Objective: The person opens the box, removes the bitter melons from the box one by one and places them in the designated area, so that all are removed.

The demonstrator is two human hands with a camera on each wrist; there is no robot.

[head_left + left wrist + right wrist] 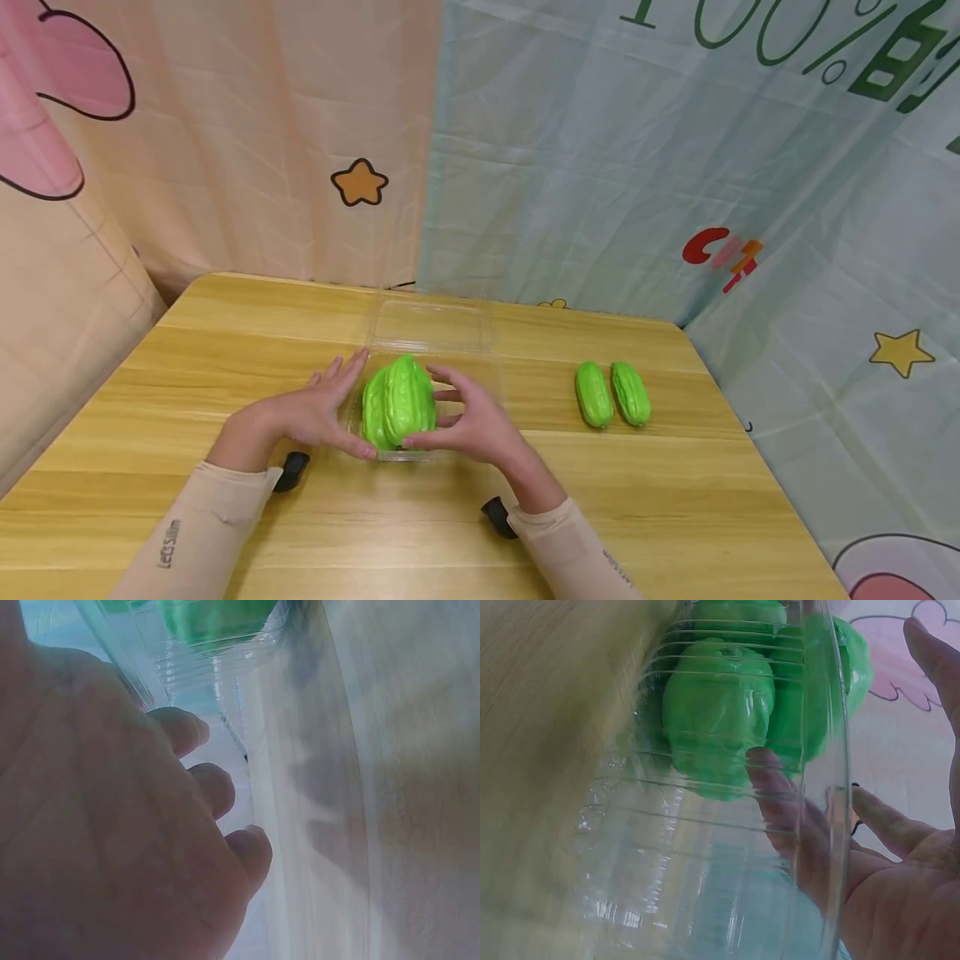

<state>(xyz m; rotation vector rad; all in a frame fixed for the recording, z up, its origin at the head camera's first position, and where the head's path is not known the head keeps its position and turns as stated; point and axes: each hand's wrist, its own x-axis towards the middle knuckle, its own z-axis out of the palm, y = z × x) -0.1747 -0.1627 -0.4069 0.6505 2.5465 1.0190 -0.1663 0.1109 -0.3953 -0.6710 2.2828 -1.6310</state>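
Inside the open clamshell box [414, 456], left half: stacked green bitter melons [373, 412]. Left hand [309, 417] spread along the box's left side, right hand [478, 429] spread beside the top melon [407, 404]. Looks light, stiff, slick; I'd grip mid-body, across the ribs.

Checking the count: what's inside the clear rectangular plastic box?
At least three glossy green ridged oblong pieces, stacked, plus right-hand fingertips. What's beneath the pieces is covered; total unclear.
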